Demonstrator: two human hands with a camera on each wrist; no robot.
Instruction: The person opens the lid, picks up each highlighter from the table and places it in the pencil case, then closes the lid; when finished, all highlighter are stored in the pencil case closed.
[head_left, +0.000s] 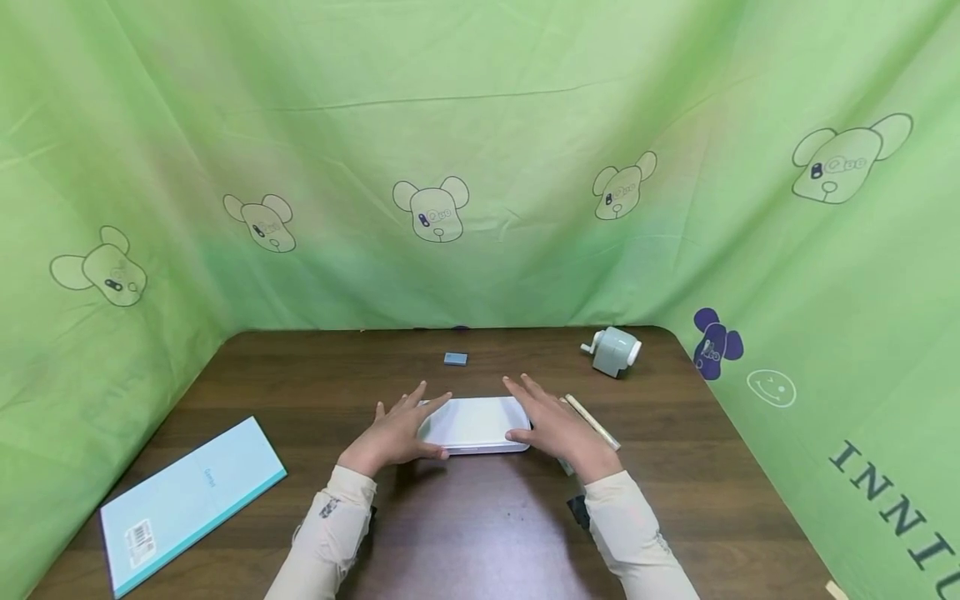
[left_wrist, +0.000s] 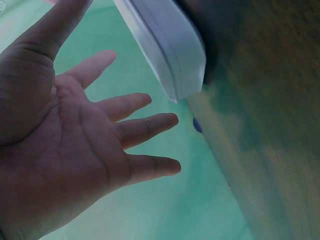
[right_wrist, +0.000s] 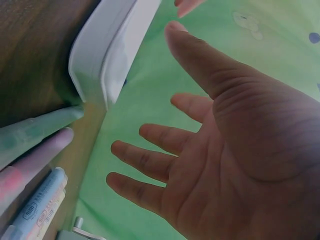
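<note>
A flat white case with rounded corners (head_left: 476, 425) lies shut on the brown table between the two hands. On its left side the left hand (head_left: 397, 435) hovers with fingers spread. The right hand (head_left: 561, 432) does the same on the right side. Both wrist views show bare palms: the left hand (left_wrist: 80, 135) is apart from the case (left_wrist: 172, 50), and a gap also separates the right hand (right_wrist: 230, 140) from the case's end (right_wrist: 100, 55). Neither hand holds anything.
Several pens and markers lie right of the case, among them a green one (right_wrist: 40, 127) and a blue one (right_wrist: 37, 205). A grey-green crank pencil sharpener (head_left: 615, 352) stands at the back right. A small blue block (head_left: 455, 358) lies behind the case, a light-blue notebook (head_left: 195, 500) at left.
</note>
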